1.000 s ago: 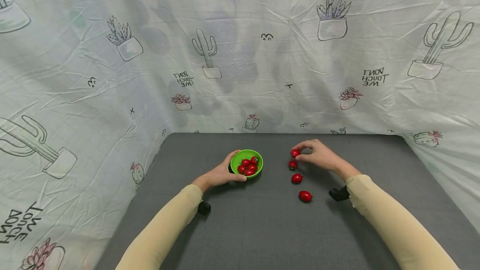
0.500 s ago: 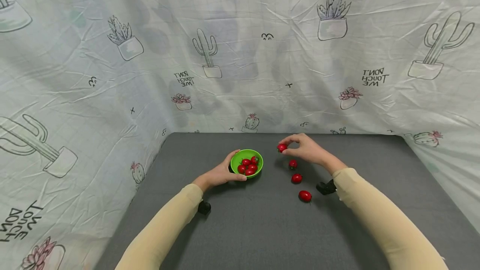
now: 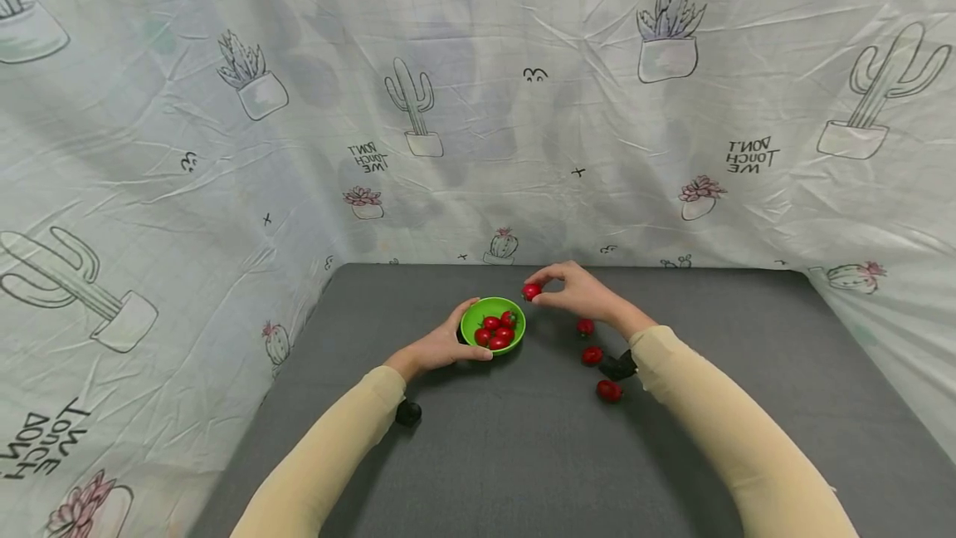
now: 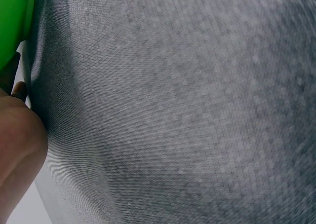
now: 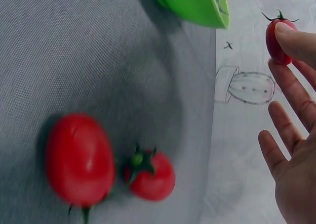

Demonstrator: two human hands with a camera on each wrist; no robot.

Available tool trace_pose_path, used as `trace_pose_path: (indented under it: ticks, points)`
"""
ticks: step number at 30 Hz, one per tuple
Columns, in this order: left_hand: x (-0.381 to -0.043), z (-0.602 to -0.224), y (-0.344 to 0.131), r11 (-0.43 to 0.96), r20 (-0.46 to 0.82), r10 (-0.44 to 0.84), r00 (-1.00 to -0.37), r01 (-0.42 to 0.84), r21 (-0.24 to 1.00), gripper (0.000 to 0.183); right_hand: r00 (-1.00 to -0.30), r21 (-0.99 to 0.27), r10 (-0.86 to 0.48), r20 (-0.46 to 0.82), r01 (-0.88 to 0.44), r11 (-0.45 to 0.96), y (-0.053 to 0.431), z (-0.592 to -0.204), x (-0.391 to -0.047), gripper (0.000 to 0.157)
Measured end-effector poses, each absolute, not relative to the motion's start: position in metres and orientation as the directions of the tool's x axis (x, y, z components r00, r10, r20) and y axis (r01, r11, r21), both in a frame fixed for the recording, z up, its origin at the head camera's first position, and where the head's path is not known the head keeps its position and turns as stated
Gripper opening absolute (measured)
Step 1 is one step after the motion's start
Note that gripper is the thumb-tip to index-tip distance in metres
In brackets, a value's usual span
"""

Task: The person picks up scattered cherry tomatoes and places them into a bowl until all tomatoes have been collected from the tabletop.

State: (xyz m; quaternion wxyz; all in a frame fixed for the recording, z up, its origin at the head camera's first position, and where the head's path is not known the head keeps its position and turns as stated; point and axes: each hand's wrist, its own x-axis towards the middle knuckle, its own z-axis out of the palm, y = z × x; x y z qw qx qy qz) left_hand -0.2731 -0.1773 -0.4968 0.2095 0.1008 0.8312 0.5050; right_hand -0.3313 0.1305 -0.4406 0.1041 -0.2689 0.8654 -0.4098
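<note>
My left hand (image 3: 441, 345) grips a green bowl (image 3: 468, 315) from its left side, thumb at the near rim. Inside the bowl lie several red cherry tomatoes (image 3: 497, 344). In the left wrist view only part of the hand (image 4: 19, 140) and the bowl's green side (image 4: 12, 21) show. Just right of the bowl, above the table, my right hand (image 3: 582, 293) pinches one cherry tomato (image 5: 272, 40) with a green stem between thumb and fingertips; its other fingers are spread in the right wrist view.
Three more cherry tomatoes lie in a row right of the bowl: a far one (image 3: 586, 327), a middle one (image 3: 592, 355) and a near one (image 3: 609, 391). The grey table (image 3: 508, 455) ends at a hanging cloth (image 3: 463, 106) printed with cacti.
My right hand has lifted the farthest tomato of the row and carried it left toward the bowl. My left hand keeps its grip on the bowl.
</note>
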Motion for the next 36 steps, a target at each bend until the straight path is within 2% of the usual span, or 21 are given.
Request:
trace_pose_path:
  ticks: [8, 29, 36]
  points:
    - [-0.274, -0.501, -0.177, 0.442, -0.245, 0.388, -0.889, -0.054, 0.896, 0.106, -0.805, -0.788, -0.590, 0.057, -0.399, 0.469, 0.109, -0.441, -0.335, 0.031]
    - [-0.273, -0.500, -0.176, 0.461, -0.255, 0.371, -0.893, -0.061, 0.885, 0.107, -0.808, -0.796, -0.588, 0.043, -0.383, 0.469, 0.077, -0.448, -0.340, 0.028]
    - [-0.274, -0.499, -0.176, 0.463, -0.265, 0.368, -0.891, -0.072, 0.883, 0.107, -0.785, -0.794, -0.615, 0.072, -0.418, 0.442, 0.070, -0.452, -0.343, 0.030]
